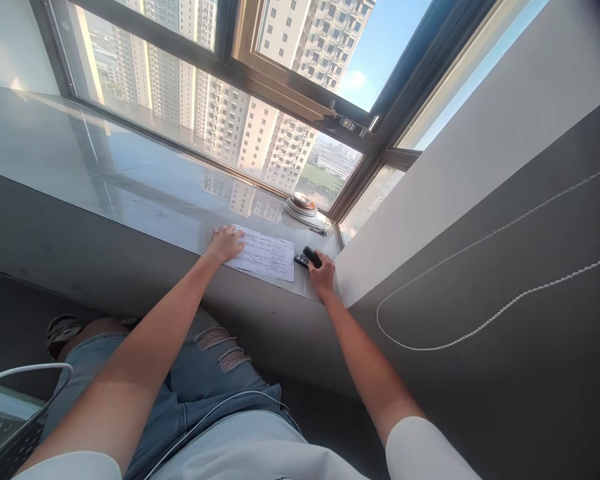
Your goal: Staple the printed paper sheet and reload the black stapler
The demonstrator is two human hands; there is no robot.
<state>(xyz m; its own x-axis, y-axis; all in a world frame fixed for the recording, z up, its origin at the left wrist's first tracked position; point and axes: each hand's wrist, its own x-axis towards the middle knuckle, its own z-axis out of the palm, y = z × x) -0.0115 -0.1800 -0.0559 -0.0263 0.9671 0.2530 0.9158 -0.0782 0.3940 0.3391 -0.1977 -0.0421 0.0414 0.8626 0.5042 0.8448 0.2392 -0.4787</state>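
A printed sheet of paper (266,254) lies on the grey stone windowsill (130,193), near its right end. My left hand (225,243) rests flat on the paper's left edge with its fingers stretched out. My right hand (323,271) is closed around a black stapler (310,257) that sits at the paper's right edge.
A stack of round plates or lids (304,207) stands in the sill's far right corner against the window (260,133). A grey wall with a beaded blind cord (480,320) rises on the right. A wire basket (10,413) is at lower left beside my knees.
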